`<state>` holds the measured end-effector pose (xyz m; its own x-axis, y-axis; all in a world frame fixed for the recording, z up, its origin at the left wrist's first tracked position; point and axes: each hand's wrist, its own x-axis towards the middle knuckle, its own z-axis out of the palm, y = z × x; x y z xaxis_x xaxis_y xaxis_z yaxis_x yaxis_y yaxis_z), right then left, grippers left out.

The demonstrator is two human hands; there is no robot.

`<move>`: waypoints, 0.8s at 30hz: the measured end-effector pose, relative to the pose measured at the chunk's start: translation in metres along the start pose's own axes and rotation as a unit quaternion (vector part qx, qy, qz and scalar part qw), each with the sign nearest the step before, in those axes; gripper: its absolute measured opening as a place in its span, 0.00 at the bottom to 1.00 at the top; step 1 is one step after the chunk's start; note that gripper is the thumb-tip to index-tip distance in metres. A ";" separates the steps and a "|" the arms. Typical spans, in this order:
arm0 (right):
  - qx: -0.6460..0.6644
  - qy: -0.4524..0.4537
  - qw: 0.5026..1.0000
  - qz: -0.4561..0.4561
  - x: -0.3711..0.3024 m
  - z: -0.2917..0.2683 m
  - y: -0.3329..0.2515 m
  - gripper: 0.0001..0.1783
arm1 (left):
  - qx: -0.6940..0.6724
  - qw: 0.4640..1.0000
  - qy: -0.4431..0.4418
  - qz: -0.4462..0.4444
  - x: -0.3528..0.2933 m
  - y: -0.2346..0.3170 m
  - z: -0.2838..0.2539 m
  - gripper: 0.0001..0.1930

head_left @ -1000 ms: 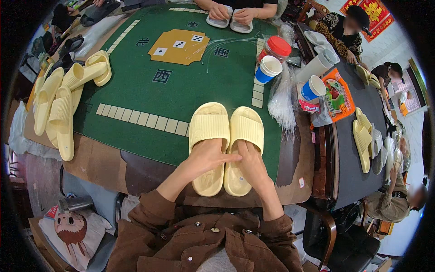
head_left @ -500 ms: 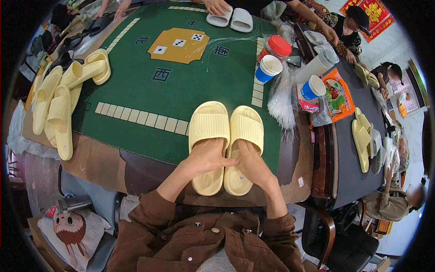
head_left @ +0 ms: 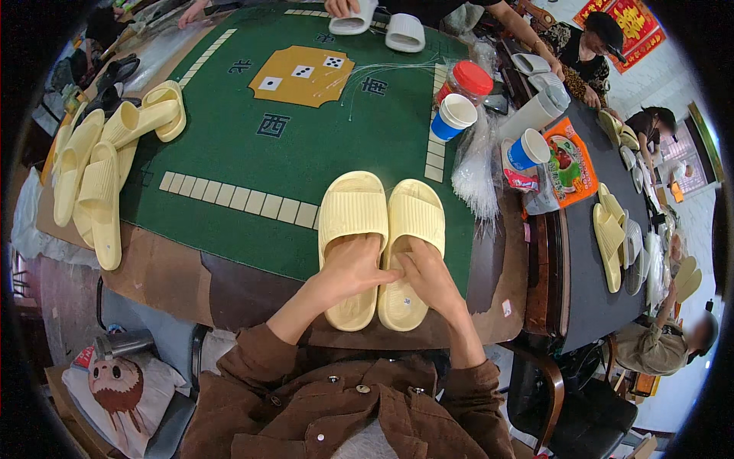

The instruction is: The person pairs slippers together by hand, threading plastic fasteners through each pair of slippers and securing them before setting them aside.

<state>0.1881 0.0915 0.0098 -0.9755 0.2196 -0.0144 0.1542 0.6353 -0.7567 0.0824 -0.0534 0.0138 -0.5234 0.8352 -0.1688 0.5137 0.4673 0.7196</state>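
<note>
Two pale yellow ribbed slippers lie side by side at the near edge of the table, toes pointing away from me. My left hand (head_left: 352, 264) reaches into the left slipper (head_left: 352, 212), its fingers hidden beneath the strap. My right hand (head_left: 425, 274) is likewise inside the right slipper (head_left: 417, 219), with most of its fingers covered by the strap. Between the two slippers, my left thumb stretches across to the right hand. Each hand has hold of its own slipper. A small sticker shows on the right slipper's heel.
More yellow slippers (head_left: 98, 183) are heaped at the table's left edge. On the right stand paper cups (head_left: 456, 113), a red-lidded jar (head_left: 468, 83), a bundle of clear plastic strips (head_left: 475, 183) and an orange package (head_left: 569, 164). Across the table, a person handles white slippers (head_left: 405, 33).
My hands and the two yellow slippers stay almost still. Across the table, a person's hand has lifted one white slipper away from its mate. At the right, another person has raised a yellowish slipper.
</note>
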 end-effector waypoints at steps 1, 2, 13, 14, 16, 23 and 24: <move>0.000 -0.001 1.000 0.000 0.001 0.000 -0.001 0.12 | -0.001 1.000 0.018 0.002 0.000 0.000 0.002 0.33; 0.050 -0.018 0.998 0.026 0.003 -0.001 -0.002 0.12 | -0.002 1.000 0.018 0.002 -0.001 0.001 0.004 0.33; 0.042 -0.071 0.996 0.032 -0.001 0.001 -0.011 0.21 | 0.061 0.988 0.130 0.060 0.003 -0.010 0.023 0.27; 0.065 -0.083 0.994 0.037 -0.001 0.000 -0.005 0.25 | 0.060 0.988 0.129 0.061 0.003 -0.007 0.019 0.27; 0.087 -0.095 0.991 0.043 0.000 0.000 0.005 0.29 | -0.032 0.999 0.032 -0.004 0.003 -0.002 0.008 0.30; 0.258 -0.135 0.944 0.157 0.001 -0.008 0.010 0.45 | -0.037 0.998 0.051 -0.006 0.002 0.008 0.005 0.33; 0.270 -0.152 0.942 0.129 0.001 -0.009 0.012 0.45 | -0.028 0.999 0.033 -0.028 0.003 0.012 0.004 0.32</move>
<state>0.1900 0.1060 0.0060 -0.9292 0.0414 -0.3673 0.3697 0.1027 -0.9235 0.0897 -0.0436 0.0194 -0.5951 0.7864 -0.1654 0.4448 0.4937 0.7473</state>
